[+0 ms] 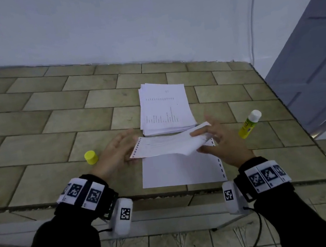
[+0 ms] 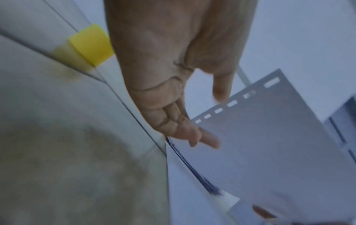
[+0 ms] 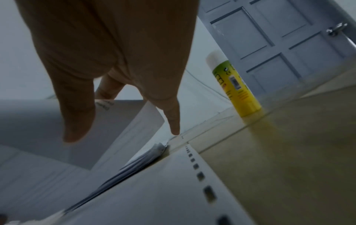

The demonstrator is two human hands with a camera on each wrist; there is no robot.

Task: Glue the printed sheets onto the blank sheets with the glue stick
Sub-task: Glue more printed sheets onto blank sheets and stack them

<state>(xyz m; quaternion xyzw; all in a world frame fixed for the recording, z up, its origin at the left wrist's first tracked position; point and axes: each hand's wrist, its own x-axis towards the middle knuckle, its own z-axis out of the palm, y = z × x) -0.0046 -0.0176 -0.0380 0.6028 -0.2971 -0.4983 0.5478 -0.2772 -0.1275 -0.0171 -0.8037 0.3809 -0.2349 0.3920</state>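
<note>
I hold one printed sheet in the air, just above a blank sheet that has punched holes along its right edge. My right hand pinches the sheet's curled right end, thumb on top and fingers below. My left hand has straight fingers under the sheet's left edge. Behind lies the stack of printed sheets. The uncapped glue stick stands to the right of my right hand. Its yellow cap sits left of my left hand.
The tile-patterned table ends at a front edge close to the blank sheet. A grey door stands at the right. A thin cable runs down the white wall behind.
</note>
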